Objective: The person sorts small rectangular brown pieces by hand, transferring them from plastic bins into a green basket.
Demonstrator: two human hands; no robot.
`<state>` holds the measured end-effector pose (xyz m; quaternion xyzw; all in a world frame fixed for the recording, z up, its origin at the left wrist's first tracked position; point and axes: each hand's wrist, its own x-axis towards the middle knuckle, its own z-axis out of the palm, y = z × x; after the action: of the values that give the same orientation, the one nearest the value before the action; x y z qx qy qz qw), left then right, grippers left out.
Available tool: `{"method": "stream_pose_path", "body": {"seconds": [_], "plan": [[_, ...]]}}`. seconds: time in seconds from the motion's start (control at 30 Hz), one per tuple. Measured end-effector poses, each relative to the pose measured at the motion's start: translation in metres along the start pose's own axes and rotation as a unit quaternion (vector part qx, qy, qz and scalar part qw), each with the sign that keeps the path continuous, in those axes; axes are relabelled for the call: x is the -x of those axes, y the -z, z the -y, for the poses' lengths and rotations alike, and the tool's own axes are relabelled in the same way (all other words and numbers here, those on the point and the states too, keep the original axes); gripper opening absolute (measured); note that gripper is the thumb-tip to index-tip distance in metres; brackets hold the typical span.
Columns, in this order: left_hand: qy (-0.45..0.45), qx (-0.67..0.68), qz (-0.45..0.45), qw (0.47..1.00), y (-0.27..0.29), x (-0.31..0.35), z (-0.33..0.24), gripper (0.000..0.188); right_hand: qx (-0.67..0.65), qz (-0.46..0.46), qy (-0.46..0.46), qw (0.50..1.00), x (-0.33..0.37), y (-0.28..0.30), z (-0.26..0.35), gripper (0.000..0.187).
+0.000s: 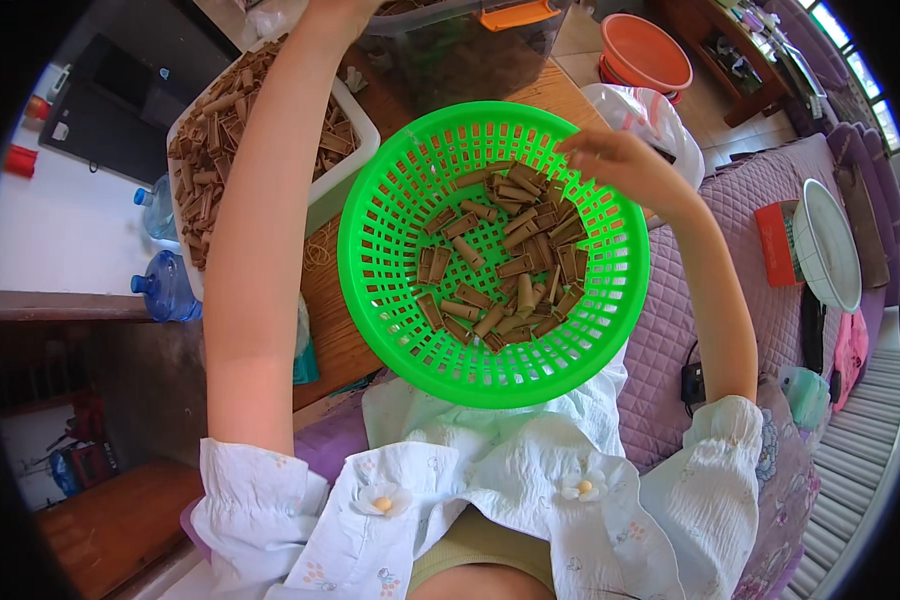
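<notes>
A round green plastic basket (370, 290) with slotted walls sits on my lap against the table edge. Small brown tube-like pieces (467, 252), some with notches, lie loose inside it, mostly toward its right half; their exact kind I cannot make out. Over the basket's far right rim is my right hand (625, 168), fingers stretched loosely inward, with nothing visible in them. My left arm reaches far forward past a white tub. Its hand (342, 12) is cut off by the top edge beside a clear bin (470, 65), so its fingers are hidden.
The white tub (355, 165) at the left is heaped with similar brown pieces (205, 160). Both containers stand on a wooden table (335, 310). Blue water bottles (166, 287) are farther left. A quilted purple sofa (755, 215) and an orange basin (647, 52) lie to the right.
</notes>
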<state>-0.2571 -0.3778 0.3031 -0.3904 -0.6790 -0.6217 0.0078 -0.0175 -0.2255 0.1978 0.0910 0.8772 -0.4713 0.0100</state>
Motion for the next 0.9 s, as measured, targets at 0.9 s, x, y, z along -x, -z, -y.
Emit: {"method": "stream_pose_path", "body": {"seconds": [0.9], "plan": [[0.189,-0.381,0.529,0.735,-0.048,0.157,0.145,0.029,0.137,0.27,-0.113,0.947,-0.047,-0.058,-0.025,0.025]]}}
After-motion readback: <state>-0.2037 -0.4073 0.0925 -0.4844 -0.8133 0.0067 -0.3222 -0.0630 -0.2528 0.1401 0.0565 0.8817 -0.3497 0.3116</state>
